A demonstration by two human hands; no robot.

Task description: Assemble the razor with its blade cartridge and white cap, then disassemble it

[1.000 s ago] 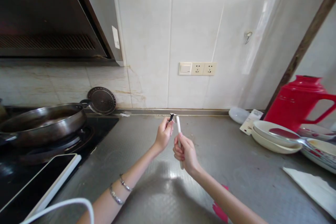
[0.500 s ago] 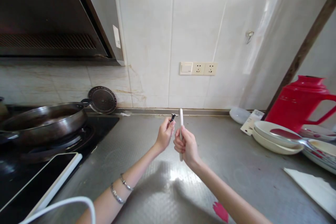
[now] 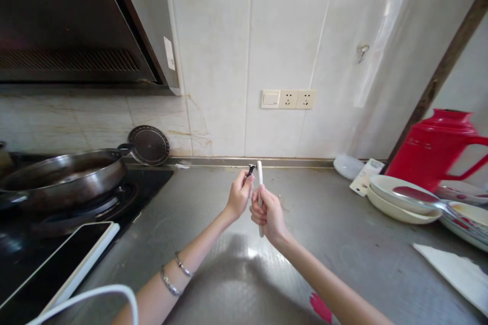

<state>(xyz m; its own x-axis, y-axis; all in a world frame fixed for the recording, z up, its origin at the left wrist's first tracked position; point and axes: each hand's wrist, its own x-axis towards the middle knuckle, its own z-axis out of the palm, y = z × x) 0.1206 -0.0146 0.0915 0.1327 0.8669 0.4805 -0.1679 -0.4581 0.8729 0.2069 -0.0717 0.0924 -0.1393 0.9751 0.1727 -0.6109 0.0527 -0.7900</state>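
Observation:
My left hand (image 3: pixel 239 194) is closed on a small black tool with a T-shaped, metallic-looking head (image 3: pixel 251 168). Only its head end shows above the fingers; whether it is a razor or a peeler I cannot make out. Close beside it on the right, my right hand (image 3: pixel 270 213) wraps round a slim white stick (image 3: pixel 260 170). The stick stands nearly upright, its rounded top level with the tool's head and its lower end showing below my fist. The gap between head and stick is very narrow; whether they touch I cannot tell. Both hands are above the steel counter (image 3: pixel 213 274).
On the left, a steel pan (image 3: pixel 68 177) sits on the black stove, with a phone (image 3: pixel 57 269) at the stove's edge and a white cable (image 3: pixel 110 289) in front. To the right stand a red thermos (image 3: pixel 430 147), stacked bowls (image 3: pixel 402 213) and white paper (image 3: pixel 453 274).
My right hand has shifted slightly left and down, bringing the white stick nearer the tool's head and tilting its top a little left. My left hand has hardly moved.

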